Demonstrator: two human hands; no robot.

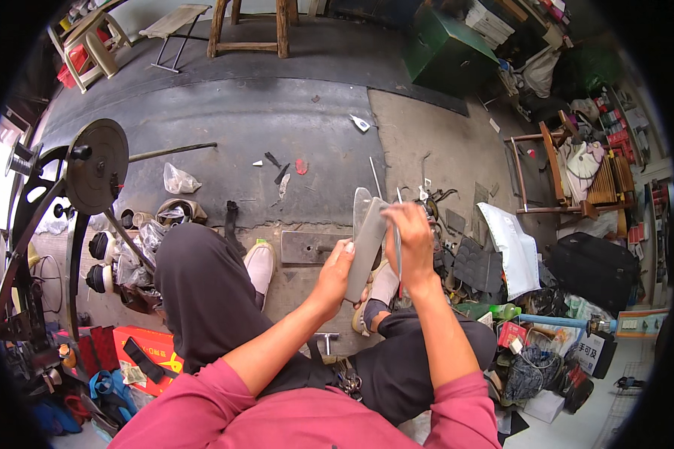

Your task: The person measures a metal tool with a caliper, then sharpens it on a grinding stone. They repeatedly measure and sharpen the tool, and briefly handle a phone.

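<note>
In front of my knees, my left hand [332, 280] grips a long flat grey slab [367, 251], thumb on its face. Behind the slab's upper end shows a rounded, paler sole-shaped piece [361, 200]; whether the two are joined I cannot tell. My right hand [412, 236] is closed at the slab's upper right edge. From its fingers a narrow grey blade-like strip [398, 258] hangs down beside the slab, and a thin point shows above them. Its exact kind is unclear. On the floor between my shoes lies a dark metal plate [298, 248].
A black hand-wheel machine [97, 166] stands at the left, bagged parts beside it. A red box [146, 358] lies by my left leg. To the right are a white bag [511, 251], a black case [595, 269] and a folding chair [577, 165]. Small scraps litter the mat [240, 120].
</note>
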